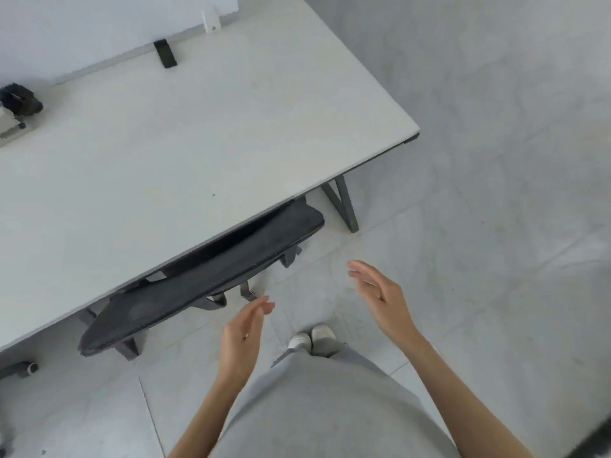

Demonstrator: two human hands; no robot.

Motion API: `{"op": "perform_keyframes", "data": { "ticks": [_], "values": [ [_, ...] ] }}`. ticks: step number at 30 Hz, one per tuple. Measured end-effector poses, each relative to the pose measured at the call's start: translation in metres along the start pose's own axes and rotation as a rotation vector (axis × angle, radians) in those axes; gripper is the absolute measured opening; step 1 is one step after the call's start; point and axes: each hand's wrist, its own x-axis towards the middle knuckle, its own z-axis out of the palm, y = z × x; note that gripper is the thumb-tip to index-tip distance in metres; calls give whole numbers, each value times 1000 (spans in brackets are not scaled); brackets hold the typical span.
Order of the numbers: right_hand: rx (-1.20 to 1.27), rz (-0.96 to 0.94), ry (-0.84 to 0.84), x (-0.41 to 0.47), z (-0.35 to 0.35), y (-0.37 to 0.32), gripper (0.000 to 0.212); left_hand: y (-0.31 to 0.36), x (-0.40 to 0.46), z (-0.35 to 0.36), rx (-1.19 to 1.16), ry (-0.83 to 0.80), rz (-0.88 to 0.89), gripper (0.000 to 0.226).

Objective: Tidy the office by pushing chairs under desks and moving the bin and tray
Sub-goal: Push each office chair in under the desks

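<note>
Both grips are empty, fingers loosely apart, palms turned toward each other in the air over the floor tiles. The left hand (243,338) has its fingertips (266,304) just short of the chair (201,279), near the middle of the backrest's rim, not touching it. The right hand (383,299) hangs off the chair's right end, farther from it, so the left is the nearer one.

From the hands, the chair lies ahead and to the left. Its dark backrest runs as a long band parallel to the near edge of the tabletop (205,133), with the upper rim tucked against that edge and the seat hidden beneath. Judged from this, the chair looks already pushed in; any further shove would go square to the backrest's long axis, toward the tabletop. Neither bin nor tray is in sight.
</note>
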Motion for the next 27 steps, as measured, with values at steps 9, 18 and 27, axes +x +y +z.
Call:
{"op": "perform_keyframes", "data": {
  "ticks": [9,18,27],
  "values": [
    [225,376,512,-95,-60,72,29,58,60,106,88,-533,96,26],
    [398,484,825,-69,-171,124,27,167,138,282,112,-741,287,23],
    [282,266,586,110,-409,93,28,225,189,377,90,-490,139,21]
  ]
}}
